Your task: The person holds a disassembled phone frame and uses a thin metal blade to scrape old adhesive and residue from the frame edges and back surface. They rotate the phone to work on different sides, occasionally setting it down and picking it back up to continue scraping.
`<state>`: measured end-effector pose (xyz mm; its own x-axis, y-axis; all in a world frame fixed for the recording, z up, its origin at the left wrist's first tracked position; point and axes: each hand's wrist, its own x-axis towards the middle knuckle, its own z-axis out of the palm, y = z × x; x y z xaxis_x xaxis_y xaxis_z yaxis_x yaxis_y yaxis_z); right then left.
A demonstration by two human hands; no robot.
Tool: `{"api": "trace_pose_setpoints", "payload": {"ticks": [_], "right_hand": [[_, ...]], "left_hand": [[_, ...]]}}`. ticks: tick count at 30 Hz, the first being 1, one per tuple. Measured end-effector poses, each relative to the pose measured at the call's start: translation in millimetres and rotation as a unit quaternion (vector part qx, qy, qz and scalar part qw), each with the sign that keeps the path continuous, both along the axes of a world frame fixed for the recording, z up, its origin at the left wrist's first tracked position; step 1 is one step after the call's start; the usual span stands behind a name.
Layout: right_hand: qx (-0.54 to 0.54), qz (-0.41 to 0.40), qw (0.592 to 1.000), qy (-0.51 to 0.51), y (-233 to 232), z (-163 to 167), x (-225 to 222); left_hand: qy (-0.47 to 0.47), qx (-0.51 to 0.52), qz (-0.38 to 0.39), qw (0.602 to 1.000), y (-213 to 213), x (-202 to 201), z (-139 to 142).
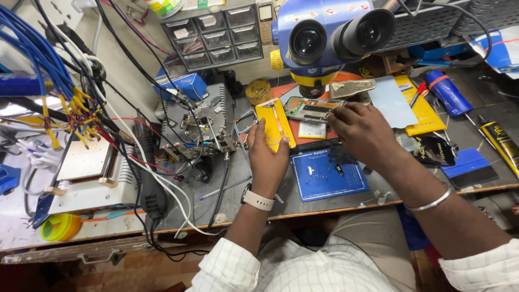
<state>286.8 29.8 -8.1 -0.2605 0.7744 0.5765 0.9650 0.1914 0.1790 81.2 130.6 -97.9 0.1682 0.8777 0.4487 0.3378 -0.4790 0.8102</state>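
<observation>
Overhead, the blue microscope (324, 32) hangs above the worktop (238, 194), and just beneath it lies an opened phone frame (309, 108). Below the microscope on the far side, the right hand (363, 132) pinches the frame's edge with closed fingertips. On the near side, the left hand (267, 157) rests with fingers curled on a yellow panel (274, 125) beside the frame.

We note bright, even overhead light, soft shadows beneath the microscope (324, 38), sharp focus there, and wide-angle bending away from it.
</observation>
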Motion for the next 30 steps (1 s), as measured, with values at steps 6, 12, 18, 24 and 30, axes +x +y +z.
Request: {"api": "trace_pose_setpoints", "payload": {"ticks": [6,12,18,24,30], "right_hand": [[0.077,0.004,0.993,-0.089,-7,9,14],[0.128,-0.027,0.988,0.077,-44,8,9],[-0.107,-0.077,0.754,0.643,-90,-37,-34],[-0.101,-0.076,0.867,0.482,-67,-29,-26],[-0.142,-0.206,0.966,0.066,2,23,7]], "left_hand": [[-0.021,0.046,0.004,0.999,-17,2,19],[-0.116,0.016,-0.054,0.992,-56,-15,37],[-0.363,-0.263,-0.253,0.857,-76,-31,25],[-0.34,-0.31,-0.219,0.86,-80,-67,10],[-0.281,-0.328,-0.167,0.886,-69,-87,5]]}}
